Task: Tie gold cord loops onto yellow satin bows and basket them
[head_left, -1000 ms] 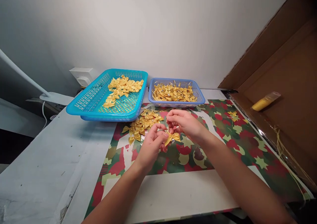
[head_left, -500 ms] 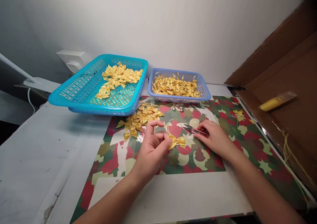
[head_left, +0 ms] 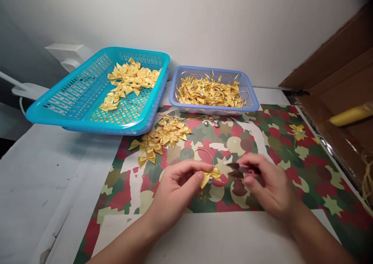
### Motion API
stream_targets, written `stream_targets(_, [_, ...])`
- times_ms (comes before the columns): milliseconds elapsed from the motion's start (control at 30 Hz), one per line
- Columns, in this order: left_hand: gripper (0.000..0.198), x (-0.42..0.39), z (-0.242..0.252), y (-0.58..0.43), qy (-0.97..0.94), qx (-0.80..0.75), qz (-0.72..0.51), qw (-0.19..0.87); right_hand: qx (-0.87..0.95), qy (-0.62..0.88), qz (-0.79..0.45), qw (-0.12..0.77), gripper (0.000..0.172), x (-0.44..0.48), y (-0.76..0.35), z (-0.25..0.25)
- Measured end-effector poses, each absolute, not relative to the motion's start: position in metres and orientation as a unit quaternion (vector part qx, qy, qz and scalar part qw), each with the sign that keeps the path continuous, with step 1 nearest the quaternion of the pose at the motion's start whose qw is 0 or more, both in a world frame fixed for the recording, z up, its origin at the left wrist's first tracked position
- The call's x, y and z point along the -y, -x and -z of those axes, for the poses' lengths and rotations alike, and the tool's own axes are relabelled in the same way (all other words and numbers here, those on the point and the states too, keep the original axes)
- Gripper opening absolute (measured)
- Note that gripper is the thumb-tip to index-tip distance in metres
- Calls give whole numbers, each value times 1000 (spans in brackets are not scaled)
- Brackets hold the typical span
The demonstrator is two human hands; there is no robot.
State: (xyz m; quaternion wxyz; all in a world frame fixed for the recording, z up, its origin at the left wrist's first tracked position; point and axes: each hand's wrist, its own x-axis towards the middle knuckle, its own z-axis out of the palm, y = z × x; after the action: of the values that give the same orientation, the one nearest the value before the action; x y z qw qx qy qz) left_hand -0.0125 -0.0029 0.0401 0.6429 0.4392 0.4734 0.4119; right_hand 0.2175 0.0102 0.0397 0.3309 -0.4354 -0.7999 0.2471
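My left hand (head_left: 175, 188) pinches a small gold ribbon bow (head_left: 212, 175) with a thin gold loop rising behind it, just above the patterned paper. My right hand (head_left: 266, 184) is closed on a small pair of dark snips (head_left: 236, 170), their tip pointing at the bow. A loose pile of gold bows (head_left: 161, 137) lies on the paper behind my left hand. Two small silver bells (head_left: 212, 123) sit near the lilac basket.
A turquoise basket (head_left: 72, 104) holding plain bows stands back left. A lilac basket (head_left: 253, 100) of bows with loops stands back centre. Red-green patterned paper (head_left: 279, 147) covers the table. A cardboard box (head_left: 335, 85) with a yellow tube (head_left: 348, 116) is at right.
My right hand left the bow, reached to the paper, picked up the snips and brought them back beside the bow. My left hand kept hold of the bow.
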Motion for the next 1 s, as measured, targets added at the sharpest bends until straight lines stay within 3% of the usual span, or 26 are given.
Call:
stream_targets(400, [19,2,-39,10,-366,-424,-395,728,850,382,-146,331,13,-7,-209,-41])
stream_targets(1000, [20,5,-43,8,-386,-427,-392,718,863,379,-92,320,13,-5,-206,-41])
